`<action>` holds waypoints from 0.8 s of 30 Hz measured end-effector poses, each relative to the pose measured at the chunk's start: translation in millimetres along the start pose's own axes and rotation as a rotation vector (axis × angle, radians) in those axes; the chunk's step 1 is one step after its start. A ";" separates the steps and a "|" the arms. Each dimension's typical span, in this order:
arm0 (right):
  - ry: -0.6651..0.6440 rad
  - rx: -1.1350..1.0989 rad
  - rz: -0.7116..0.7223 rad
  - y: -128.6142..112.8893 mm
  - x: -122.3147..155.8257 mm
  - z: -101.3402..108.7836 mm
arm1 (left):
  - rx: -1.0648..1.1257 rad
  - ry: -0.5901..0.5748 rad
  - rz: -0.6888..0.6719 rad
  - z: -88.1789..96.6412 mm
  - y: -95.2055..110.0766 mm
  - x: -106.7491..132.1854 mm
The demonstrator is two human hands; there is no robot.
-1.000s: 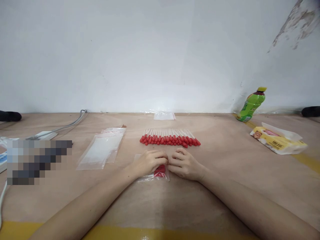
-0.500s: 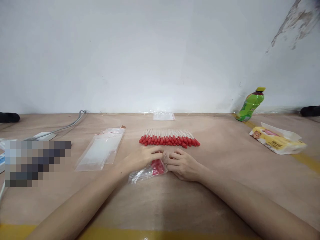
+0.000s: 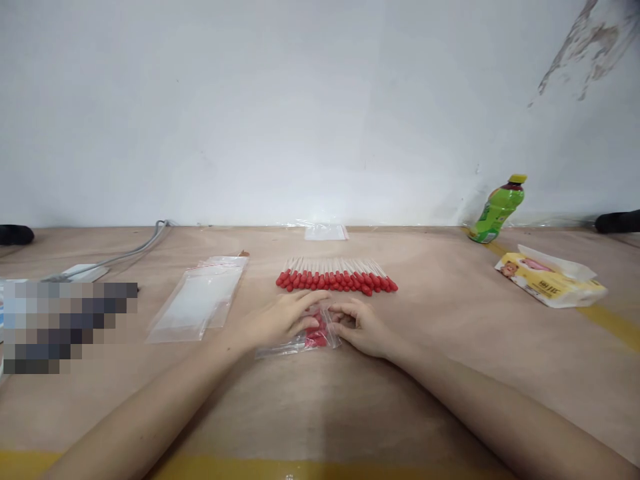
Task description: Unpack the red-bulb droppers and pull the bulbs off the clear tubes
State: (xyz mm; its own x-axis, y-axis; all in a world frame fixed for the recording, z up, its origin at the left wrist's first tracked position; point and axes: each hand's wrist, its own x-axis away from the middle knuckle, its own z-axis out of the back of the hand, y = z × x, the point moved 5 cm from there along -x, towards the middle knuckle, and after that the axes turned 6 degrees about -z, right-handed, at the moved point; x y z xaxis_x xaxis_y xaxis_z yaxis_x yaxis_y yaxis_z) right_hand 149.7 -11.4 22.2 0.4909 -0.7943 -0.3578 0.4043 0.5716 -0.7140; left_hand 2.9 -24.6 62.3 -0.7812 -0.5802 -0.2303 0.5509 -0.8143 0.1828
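A small clear plastic bag with red-tipped sticks inside lies on the table in front of me. My left hand rests on it, fingers curled and pinching its right end. My right hand meets it from the right, fingers closed on the same end of the bag. Just beyond my hands lies a row of several loose red-tipped sticks, tips toward me.
A stack of empty clear bags lies to the left, another bag at the wall. A green bottle and a yellow tissue pack sit at the right. A grey cable runs at the left.
The bag has been turned and lifted slightly, then laid flatter again, its free end now pointing left. Both hands have shifted a little farther from me, still pinching its right end.
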 end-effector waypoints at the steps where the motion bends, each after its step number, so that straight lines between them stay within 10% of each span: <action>1: -0.017 -0.006 -0.013 0.9 -0.6 -0.2 | 0.045 -0.014 0.005 -1.6 0.8 4.6; 24: -0.060 -0.082 -0.213 -2.2 -1.4 -6.3 | 0.289 0.076 0.134 -29.0 -2.8 30.4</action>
State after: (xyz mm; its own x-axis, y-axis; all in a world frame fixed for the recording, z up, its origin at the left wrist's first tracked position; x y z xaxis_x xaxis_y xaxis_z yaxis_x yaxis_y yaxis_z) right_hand 143.3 -12.8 20.5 0.4473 -0.8801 -0.1591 0.4409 0.3718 -0.8169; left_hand -13.9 -40.4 27.1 -0.6776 -0.6901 -0.2543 0.5327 -0.6989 0.4771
